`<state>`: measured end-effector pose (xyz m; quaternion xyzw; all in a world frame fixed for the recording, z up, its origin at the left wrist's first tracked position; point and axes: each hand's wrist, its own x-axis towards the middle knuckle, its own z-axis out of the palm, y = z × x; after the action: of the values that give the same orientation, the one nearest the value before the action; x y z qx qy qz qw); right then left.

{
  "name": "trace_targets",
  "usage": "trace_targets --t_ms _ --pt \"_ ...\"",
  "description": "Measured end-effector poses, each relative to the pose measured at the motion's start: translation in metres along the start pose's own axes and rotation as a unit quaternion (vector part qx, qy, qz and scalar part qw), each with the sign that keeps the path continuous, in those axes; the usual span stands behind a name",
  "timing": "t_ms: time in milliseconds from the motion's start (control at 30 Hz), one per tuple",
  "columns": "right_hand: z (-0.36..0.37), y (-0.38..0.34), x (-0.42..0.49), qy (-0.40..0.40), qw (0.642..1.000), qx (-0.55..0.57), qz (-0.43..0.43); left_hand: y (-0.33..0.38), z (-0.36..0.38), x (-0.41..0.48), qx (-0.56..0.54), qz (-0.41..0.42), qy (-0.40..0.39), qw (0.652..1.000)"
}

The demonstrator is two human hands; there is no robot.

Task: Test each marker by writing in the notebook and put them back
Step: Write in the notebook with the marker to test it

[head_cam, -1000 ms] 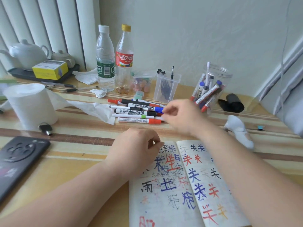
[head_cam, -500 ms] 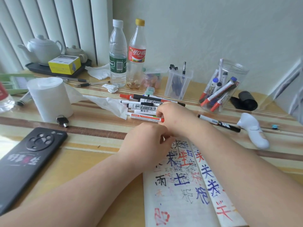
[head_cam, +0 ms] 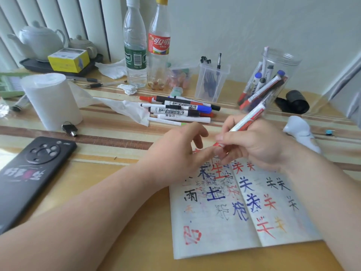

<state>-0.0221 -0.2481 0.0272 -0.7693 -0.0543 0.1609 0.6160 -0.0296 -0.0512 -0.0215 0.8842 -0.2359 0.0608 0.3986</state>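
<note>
1. Fingers (head_cam: 224,137) of the right hand (head_cam: 259,145) are curled round one red marker (head_cam: 248,119), which is held near its lower end as for writing.
2. The marker's long axis is tilted. Its red end is pointed down and leftward, while its rear end is raised away to the right.
3. That red end is met by the left hand (head_cam: 175,153). The thumb is laid against it and the other fingers are loosely curled, but whether the cap is pinched cannot be told.
4. Directly beneath the fingers, and reaching nearer than them, one notebook (head_cam: 224,227) is spread open on the desk (head_cam: 117,137). Two pages are shown, already marked in red, blue and black.
5. The coming stroke is judged to lie straight down from the tip, with the right hand the nearer one for it.
6. Beyond the fingers and to their left, the loose markers (head_cam: 179,109) are heaped. About six are counted, lying mostly crosswise and overlapping.
7. Beyond the fingers to their right, one clear jar (head_cam: 281,61) is stood. At least five more markers are held in it, though the exact count is hidden.
</note>
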Motion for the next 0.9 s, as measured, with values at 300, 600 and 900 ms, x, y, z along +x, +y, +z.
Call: trace_targets --t_ms 300,600,900 --pt "0.013 0.039 -0.027 0.038 0.994 0.066 -0.081 0.005 0.012 -0.005 0.008 0.108 -0.094 0.990" --pt "-0.065 0.026 -0.041 0.065 0.960 0.216 -0.168 -0.005 -0.013 -0.005 -0.081 0.065 -0.076 0.992" --pt "-0.013 0.040 -0.049 -0.150 0.988 -0.034 -0.022 0.002 -0.005 -0.008 -0.117 0.060 -0.183 0.974"
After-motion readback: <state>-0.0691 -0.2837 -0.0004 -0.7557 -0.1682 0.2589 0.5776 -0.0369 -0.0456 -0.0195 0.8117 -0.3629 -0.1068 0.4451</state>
